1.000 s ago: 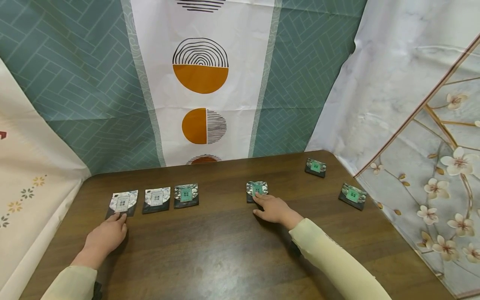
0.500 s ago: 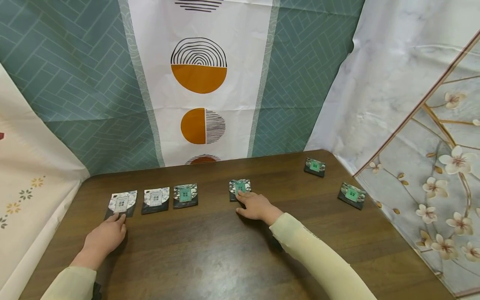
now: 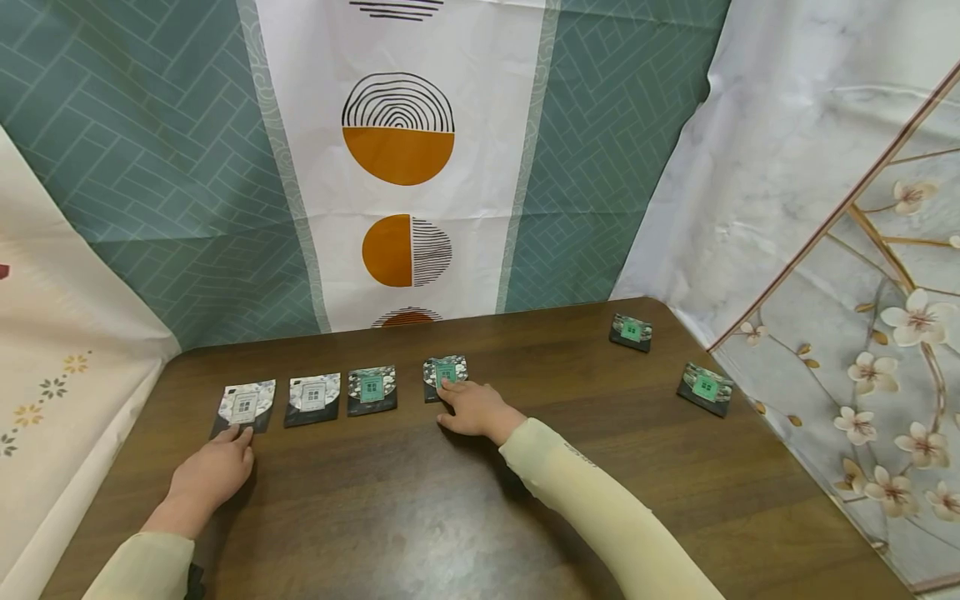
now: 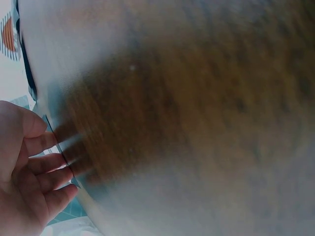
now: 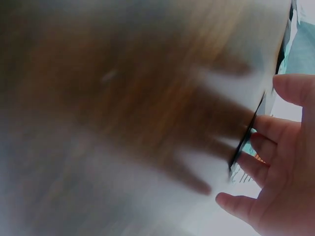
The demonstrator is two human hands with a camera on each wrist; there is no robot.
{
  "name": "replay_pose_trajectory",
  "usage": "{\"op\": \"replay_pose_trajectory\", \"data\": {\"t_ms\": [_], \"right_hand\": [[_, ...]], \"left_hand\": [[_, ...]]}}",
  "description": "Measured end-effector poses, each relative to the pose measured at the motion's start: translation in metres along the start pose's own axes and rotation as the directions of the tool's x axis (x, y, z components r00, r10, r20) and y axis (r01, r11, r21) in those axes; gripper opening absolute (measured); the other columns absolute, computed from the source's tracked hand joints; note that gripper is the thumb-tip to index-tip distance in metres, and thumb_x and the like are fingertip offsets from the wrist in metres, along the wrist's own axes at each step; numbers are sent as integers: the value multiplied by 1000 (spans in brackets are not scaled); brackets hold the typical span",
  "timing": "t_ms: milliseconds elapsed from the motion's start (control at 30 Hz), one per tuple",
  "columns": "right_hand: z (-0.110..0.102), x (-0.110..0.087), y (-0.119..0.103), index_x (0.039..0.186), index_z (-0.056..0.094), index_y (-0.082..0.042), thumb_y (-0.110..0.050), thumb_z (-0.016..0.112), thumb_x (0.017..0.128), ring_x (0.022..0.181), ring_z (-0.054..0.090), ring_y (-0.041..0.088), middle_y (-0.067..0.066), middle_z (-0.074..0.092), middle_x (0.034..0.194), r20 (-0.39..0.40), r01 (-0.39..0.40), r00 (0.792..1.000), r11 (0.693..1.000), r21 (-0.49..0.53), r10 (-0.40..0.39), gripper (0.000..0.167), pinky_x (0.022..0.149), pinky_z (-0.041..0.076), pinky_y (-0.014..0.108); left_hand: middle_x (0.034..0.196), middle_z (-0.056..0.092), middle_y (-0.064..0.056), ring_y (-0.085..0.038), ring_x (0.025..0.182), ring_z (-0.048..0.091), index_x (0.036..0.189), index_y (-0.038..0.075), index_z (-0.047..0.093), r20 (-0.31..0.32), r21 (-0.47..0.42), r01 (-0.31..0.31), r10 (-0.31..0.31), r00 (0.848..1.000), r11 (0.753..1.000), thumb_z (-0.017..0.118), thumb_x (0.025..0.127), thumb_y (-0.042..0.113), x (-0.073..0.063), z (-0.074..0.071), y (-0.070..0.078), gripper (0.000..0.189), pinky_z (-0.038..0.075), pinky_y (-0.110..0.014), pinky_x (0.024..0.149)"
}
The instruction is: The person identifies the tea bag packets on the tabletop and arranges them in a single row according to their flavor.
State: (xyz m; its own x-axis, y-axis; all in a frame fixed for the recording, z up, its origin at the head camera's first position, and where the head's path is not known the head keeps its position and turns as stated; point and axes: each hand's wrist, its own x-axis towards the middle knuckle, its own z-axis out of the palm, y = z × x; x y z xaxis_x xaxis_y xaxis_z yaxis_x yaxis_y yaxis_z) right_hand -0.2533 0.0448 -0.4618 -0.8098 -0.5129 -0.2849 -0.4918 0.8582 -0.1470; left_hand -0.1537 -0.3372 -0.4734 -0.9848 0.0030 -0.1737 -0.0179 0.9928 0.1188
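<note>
In the head view, several small flat packets lie on the brown table. My left hand [image 3: 212, 471] touches the lower edge of the leftmost white-labelled packet [image 3: 246, 402] with its fingertips. My right hand [image 3: 480, 410] presses its fingertips on a green-labelled packet [image 3: 445, 369], covering that packet's lower right corner. To the left of this packet, a small gap away, lies another green-labelled packet [image 3: 372, 390]. A second white-labelled packet [image 3: 312, 398] sits between that one and the leftmost. In the wrist views, the fingers of the left hand [image 4: 29, 172] and right hand [image 5: 283, 162] reach forward, with neither curled round anything.
Two more green-labelled packets lie at the right: one near the back corner [image 3: 631, 332], one near the right edge [image 3: 705, 389]. A patterned cloth [image 3: 408, 167] hangs behind the table [image 3: 360, 500]. Floral cloths hang at both sides.
My right hand has slid the green-labelled packet leftward along the table, closer to the other packets in the row. The left hand has stayed in place on the leftmost packet.
</note>
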Motion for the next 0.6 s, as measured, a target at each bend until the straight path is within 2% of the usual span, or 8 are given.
{"op": "replay_pose_trajectory", "data": {"t_ms": [267,600], "right_hand": [[0,12,-14,161,35,-25,-47,48,106,158,32,18,-7,27,171,12,4,1000,999,-37,-4,61,126,33,55],[-2,15,-23,161,34,-26,-48,48,106,159,30,17,-8,27,171,22,14,1000,999,-43,-13,61,127,31,55]], "left_hand": [[145,42,-44,-62,130,47,140,-16,49,12,-11,6,-6,1000,1000,44,100,13,0,-1,-1,50,47,-69,103],[146,43,-43,-61,129,49,141,-14,49,9,0,7,-7,1000,1000,45,100,14,2,3,-3,50,48,-69,101]]}}
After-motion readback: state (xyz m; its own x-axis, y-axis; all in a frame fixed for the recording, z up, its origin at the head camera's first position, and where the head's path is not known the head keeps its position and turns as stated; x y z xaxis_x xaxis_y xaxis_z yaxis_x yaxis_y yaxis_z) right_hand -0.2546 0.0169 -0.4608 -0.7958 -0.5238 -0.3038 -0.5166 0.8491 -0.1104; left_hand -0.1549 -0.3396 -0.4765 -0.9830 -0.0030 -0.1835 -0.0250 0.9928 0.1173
